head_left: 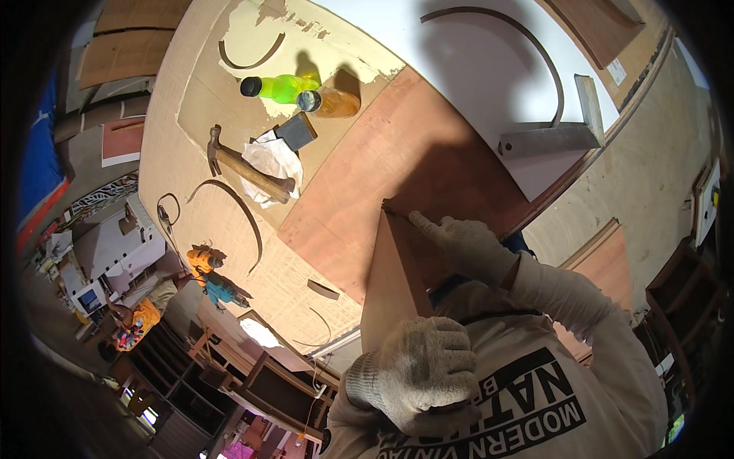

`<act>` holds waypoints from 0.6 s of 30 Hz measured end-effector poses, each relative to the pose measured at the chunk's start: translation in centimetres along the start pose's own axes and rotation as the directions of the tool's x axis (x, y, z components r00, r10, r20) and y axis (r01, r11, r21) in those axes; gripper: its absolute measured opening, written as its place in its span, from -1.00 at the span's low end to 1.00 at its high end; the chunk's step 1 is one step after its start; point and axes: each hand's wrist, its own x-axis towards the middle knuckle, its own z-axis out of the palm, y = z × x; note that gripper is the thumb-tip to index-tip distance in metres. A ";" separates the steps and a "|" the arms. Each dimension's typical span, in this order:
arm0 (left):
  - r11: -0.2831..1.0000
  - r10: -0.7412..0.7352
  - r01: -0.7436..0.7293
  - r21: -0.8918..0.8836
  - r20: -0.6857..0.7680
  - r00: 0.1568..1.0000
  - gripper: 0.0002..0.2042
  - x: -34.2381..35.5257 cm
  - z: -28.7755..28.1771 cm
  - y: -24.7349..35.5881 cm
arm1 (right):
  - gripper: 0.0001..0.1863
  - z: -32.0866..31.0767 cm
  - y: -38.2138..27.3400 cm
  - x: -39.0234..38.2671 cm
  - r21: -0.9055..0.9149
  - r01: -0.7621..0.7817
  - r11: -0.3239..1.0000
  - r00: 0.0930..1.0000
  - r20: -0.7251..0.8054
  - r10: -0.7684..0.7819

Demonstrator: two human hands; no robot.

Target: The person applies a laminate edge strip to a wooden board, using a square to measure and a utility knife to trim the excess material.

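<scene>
A long wooden panel (390,279), tilted up toward me, rests with its far corner over a reddish plywood sheet on the worktable. My left hand (424,371), in a grey-white work glove, is closed at the panel's near end, its fingers curled; what lies under the palm is hidden. My right hand (470,243), gloved too, reaches in from the right. Its index finger stretches toward the panel's far corner, touching or very near the edge, and its other fingers are partly hidden. The reddish plywood sheet (344,229) lies flat beyond both hands.
On the worktable (172,145) lie a claw hammer (252,170), a white cloth (274,164), a dark block (297,132), green (283,88) and amber (332,102) bottles, curved strips and an orange-teal power tool (208,268). A metal try square (550,140) sits far right. Another person (141,321) is at left.
</scene>
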 end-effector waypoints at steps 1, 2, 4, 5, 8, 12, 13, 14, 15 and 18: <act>1.000 0.003 -0.003 0.009 0.004 1.000 -0.75 0.0 -0.1 -0.1 | -0.24 -0.2 0.0 0.1 0.001 -0.001 1.000 1.000 -0.005 0.001; 1.000 0.007 -0.007 0.017 0.008 1.000 -0.78 -0.1 -0.3 -0.1 | -0.26 -0.6 0.0 0.2 0.002 -0.003 1.000 1.000 -0.010 0.003; 1.000 -0.002 0.001 0.027 0.012 1.000 -0.81 -0.3 -0.2 0.1 | -0.27 -0.5 0.2 0.4 -0.002 0.013 1.000 1.000 -0.025 -0.013; 1.000 -0.006 0.005 0.030 0.018 1.000 -0.81 -0.4 -0.3 0.2 | -0.26 -0.2 0.6 0.6 -0.010 0.027 1.000 0.999 -0.043 -0.027; 1.000 -0.004 0.004 0.017 0.008 1.000 -0.79 -0.4 -0.3 0.1 | -0.30 -0.1 0.9 0.5 -0.004 0.006 1.000 1.000 -0.017 -0.006; 1.000 -0.003 0.004 0.012 -0.011 1.000 -0.78 -0.5 -0.2 0.0 | -0.33 -0.7 0.9 0.1 -0.016 0.011 1.000 1.000 0.009 -0.011; 1.000 0.005 -0.005 0.015 -0.008 1.000 -0.78 -0.5 -0.1 -0.2 | -0.33 -0.8 0.9 0.2 -0.018 0.013 1.000 1.000 0.005 -0.013; 1.000 0.010 -0.010 0.020 -0.003 1.000 -0.77 -0.4 -0.1 -0.2 | -0.33 -0.8 0.6 0.3 -0.017 0.018 1.000 1.000 0.001 -0.018; 1.000 0.014 -0.015 0.025 0.002 1.000 -0.77 -0.4 -0.1 -0.2 | -0.33 -0.9 0.4 0.3 -0.016 0.022 1.000 1.000 -0.004 -0.022; 1.000 -0.005 0.005 0.011 0.003 1.000 -0.77 -0.3 0.0 -0.1 | -0.33 -1.6 0.3 -0.1 -0.008 0.007 1.000 0.999 0.041 -0.007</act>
